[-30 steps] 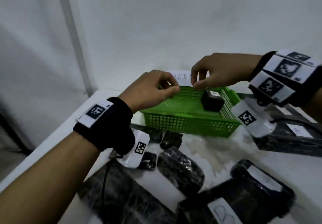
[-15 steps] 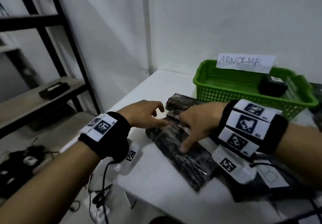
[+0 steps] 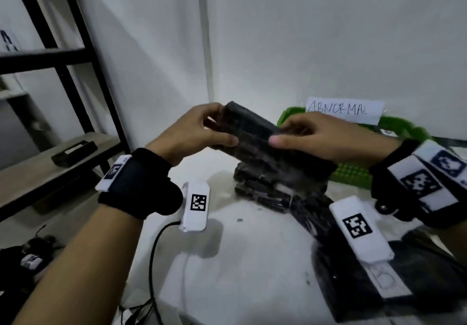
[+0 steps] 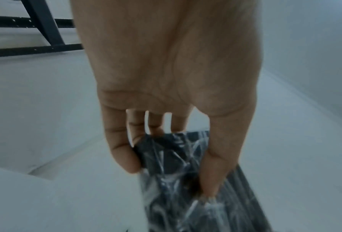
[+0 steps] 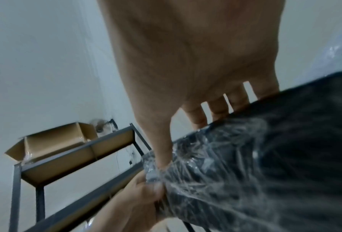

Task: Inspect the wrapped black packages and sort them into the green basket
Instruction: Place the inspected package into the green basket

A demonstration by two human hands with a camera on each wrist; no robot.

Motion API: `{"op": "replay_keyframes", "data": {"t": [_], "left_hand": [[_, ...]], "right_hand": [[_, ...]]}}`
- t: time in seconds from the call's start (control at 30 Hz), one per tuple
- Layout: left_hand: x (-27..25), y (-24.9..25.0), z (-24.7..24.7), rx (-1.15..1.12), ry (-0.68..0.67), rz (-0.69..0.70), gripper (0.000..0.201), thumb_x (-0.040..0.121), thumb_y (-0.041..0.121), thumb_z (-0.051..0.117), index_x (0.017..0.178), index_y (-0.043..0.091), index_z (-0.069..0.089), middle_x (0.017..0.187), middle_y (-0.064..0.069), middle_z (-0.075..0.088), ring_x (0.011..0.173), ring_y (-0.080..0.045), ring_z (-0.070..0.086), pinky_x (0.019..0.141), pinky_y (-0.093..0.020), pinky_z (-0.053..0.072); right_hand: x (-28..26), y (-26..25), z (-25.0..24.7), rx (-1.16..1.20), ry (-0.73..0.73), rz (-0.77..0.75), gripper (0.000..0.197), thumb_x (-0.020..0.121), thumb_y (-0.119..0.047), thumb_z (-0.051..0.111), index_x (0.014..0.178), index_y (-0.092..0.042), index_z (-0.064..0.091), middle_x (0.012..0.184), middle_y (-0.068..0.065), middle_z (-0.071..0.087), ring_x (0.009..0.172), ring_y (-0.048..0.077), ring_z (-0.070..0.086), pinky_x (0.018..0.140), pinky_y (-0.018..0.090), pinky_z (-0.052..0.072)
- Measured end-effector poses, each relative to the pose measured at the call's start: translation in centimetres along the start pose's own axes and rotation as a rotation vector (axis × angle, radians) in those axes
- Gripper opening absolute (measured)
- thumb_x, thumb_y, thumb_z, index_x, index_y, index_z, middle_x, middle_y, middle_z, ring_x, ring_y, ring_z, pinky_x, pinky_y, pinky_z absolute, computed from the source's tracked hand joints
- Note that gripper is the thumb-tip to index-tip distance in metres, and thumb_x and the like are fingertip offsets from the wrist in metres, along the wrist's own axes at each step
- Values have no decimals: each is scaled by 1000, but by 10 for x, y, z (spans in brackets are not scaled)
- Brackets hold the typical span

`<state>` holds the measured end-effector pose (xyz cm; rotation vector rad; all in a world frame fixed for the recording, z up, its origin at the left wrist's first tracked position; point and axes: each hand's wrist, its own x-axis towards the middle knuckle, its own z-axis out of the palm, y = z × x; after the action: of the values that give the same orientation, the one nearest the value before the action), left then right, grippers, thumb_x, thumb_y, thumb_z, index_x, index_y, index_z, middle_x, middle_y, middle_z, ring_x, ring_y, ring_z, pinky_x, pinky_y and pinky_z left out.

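Inspection step: left hand (image 3: 192, 132) and right hand (image 3: 326, 137) each pinch one end of a wrapped black package (image 3: 255, 132), raised over the pile near the table's back edge. Next, judge the wrap, then place into green basket (image 3: 353, 173) behind.

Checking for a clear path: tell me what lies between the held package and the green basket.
Head view: only the right hand gripping the wrapped black package lies before the green basket; left hand grips the far end.
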<state>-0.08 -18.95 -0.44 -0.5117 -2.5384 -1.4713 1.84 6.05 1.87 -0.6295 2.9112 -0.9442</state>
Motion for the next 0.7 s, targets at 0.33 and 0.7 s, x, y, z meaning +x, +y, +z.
{"op": "replay_keyframes", "data": {"t": [0.33, 0.7], "left_hand": [[65, 40, 72, -226, 53, 393, 43, 77, 8, 75, 115, 25, 62, 126, -6, 62, 115, -15, 61, 100, -40, 52], [102, 60, 160, -581, -135, 66, 59, 72, 45, 68, 122, 16, 59, 100, 2, 72, 85, -15, 72, 54, -31, 58]], "right_hand": [[-38, 88, -49, 923, 626, 223, 46, 89, -20, 72, 132, -19, 55, 110, 4, 67, 75, 8, 72, 65, 26, 58], [-56, 132, -64, 940, 825, -24, 84, 60, -10, 78, 138, -20, 49, 93, -4, 78, 86, 17, 75, 69, 32, 62]]}}
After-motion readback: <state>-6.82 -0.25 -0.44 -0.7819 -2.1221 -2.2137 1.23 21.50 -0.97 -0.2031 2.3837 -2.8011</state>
